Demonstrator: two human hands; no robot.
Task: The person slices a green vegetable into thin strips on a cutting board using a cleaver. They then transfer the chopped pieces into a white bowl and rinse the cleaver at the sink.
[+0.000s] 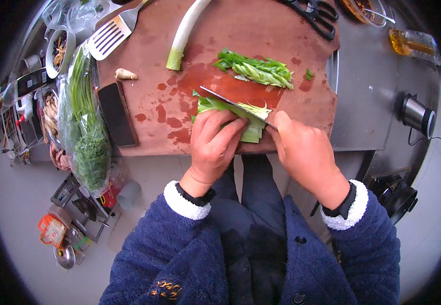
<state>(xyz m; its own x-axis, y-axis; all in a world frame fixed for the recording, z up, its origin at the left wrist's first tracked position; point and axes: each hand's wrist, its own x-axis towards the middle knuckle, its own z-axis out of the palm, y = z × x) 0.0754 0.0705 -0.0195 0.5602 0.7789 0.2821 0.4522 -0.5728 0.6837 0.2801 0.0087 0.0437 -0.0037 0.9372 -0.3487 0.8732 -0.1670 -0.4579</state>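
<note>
My right hand (306,154) grips the handle of a kitchen knife (222,97), seen nearly edge-on, its blade slanting up to the left. Under the curled fingers of my left hand (216,139), a stack of flat green leaves (254,134) is held down on the wooden cutting board (148,34). The blade stands close beside the left fingertips, against the stack. Thin pale-green shreds (256,110) lie just past the blade. Farther back sits a pile of sliced greens (256,70). My left palm hides part of the stack.
A leek stalk (184,36), ginger piece (126,74), slotted turner (109,36) and black-handled scissors (321,17) lie on the board. At left are a phone (117,114) and bagged greens (85,114). An oil bottle (415,45) and steel kettle (416,116) are at right.
</note>
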